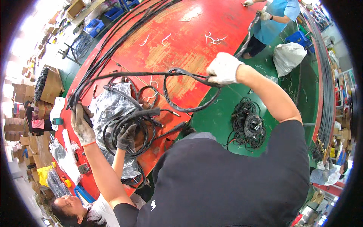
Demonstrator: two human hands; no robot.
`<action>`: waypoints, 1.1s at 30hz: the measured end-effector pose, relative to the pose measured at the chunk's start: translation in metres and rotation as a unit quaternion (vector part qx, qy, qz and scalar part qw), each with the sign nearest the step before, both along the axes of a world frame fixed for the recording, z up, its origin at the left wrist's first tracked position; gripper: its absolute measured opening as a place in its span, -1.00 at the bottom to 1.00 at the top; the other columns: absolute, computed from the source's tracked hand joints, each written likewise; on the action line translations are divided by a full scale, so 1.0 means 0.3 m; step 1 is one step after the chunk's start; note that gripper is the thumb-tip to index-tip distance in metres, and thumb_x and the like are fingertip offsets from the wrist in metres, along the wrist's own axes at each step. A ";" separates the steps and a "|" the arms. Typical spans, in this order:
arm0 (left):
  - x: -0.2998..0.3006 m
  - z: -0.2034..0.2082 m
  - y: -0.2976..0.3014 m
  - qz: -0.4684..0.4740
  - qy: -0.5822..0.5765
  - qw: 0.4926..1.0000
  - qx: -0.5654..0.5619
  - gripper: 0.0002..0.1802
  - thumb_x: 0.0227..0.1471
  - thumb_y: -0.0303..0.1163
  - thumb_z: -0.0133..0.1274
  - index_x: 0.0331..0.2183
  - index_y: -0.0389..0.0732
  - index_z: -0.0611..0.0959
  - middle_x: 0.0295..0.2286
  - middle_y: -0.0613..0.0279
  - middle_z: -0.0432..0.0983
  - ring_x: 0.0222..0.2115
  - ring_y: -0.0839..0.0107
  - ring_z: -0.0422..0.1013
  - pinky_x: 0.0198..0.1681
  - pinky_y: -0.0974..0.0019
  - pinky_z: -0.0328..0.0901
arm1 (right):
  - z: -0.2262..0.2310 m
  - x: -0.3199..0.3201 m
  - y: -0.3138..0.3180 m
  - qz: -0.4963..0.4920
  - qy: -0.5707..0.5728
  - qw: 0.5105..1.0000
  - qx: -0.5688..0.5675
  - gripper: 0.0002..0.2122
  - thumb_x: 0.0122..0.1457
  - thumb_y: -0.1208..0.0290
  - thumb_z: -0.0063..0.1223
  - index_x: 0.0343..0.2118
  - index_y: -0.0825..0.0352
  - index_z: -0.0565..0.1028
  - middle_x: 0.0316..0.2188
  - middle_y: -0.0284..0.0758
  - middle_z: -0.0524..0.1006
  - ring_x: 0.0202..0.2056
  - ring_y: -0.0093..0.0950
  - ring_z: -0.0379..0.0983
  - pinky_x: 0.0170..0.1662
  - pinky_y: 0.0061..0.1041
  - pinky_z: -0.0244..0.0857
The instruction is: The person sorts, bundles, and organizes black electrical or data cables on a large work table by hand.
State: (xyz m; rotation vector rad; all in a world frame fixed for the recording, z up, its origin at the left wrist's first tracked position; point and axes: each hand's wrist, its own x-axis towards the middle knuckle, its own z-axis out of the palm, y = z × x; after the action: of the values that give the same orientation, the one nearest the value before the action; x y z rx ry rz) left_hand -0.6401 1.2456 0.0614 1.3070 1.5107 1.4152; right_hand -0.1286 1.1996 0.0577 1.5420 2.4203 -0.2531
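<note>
My left hand (82,123), in a soiled work glove with an orange cuff, is closed around a bundle of black cables (99,60) at the red table's left side. My right hand (224,69), in a white glove, grips a black cable (132,74) stretched between both hands. Below my right hand this cable hangs in a large loop (180,109). Between my arms, a co-worker's grey-gloved hand (126,137) touches a coil of black cable (109,133) on clear plastic bags (109,101). The fingertips of my right hand are partly hidden.
White tie scraps (214,39) lie on the worn red table (223,22). On the green floor are a cable pile (247,123) and a white sack (289,56). One person leans in at lower left; another in a blue apron (278,22) holds cable at the far right.
</note>
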 end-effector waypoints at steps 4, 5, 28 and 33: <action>0.033 0.056 -0.008 0.010 0.010 0.991 0.135 -0.64 0.34 -0.15 -0.06 -0.17 -0.28 0.60 -0.47 0.29 0.49 -0.48 0.52 0.39 -0.39 0.42 0.30 | -0.090 -0.029 0.019 -0.026 0.074 0.996 -0.046 -0.66 0.13 0.03 0.13 -0.23 0.21 0.65 -0.40 -0.14 0.64 -0.29 -0.13 0.59 -0.16 -0.19 0.41; -0.017 0.084 -0.026 -0.012 0.123 0.982 0.140 -0.60 0.35 -0.11 -0.08 -0.17 -0.28 0.61 -0.44 0.27 0.50 -0.45 0.52 0.40 -0.35 0.41 0.32 | -0.101 -0.028 0.025 -0.053 0.115 0.990 -0.065 -0.63 0.15 0.03 0.11 -0.15 0.20 0.64 -0.33 -0.13 0.66 -0.23 -0.14 0.60 -0.13 -0.20 0.41; -0.067 0.082 -0.472 0.036 0.120 0.991 0.054 -0.71 0.26 -0.39 0.01 -0.05 -0.32 0.59 -0.38 0.24 0.54 -0.44 0.43 0.46 -0.36 0.33 0.36 | -0.497 -0.611 0.109 -0.213 0.525 0.815 -0.123 -0.69 0.35 0.31 0.07 0.02 0.42 0.47 -0.35 -0.39 0.57 -0.28 -0.61 0.49 -0.24 -0.56 0.37; 0.146 -0.047 -0.555 -0.131 0.409 0.903 0.006 -0.43 0.18 -0.37 0.06 0.22 -0.14 0.42 -0.23 -0.10 0.59 -0.31 -0.01 0.57 -0.21 -0.02 0.44 | -0.378 -0.608 0.125 -0.285 0.595 0.728 -0.185 -0.73 0.39 0.25 -0.01 -0.02 0.34 0.48 -0.50 -0.53 0.41 -0.51 -0.73 0.31 -0.48 -0.65 0.23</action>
State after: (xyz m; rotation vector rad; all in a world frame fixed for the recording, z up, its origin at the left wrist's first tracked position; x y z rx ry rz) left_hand -0.5963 1.0793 0.0474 2.1811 1.7185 0.7071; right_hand -0.3109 1.2372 -0.0556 2.2090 2.0835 -2.3000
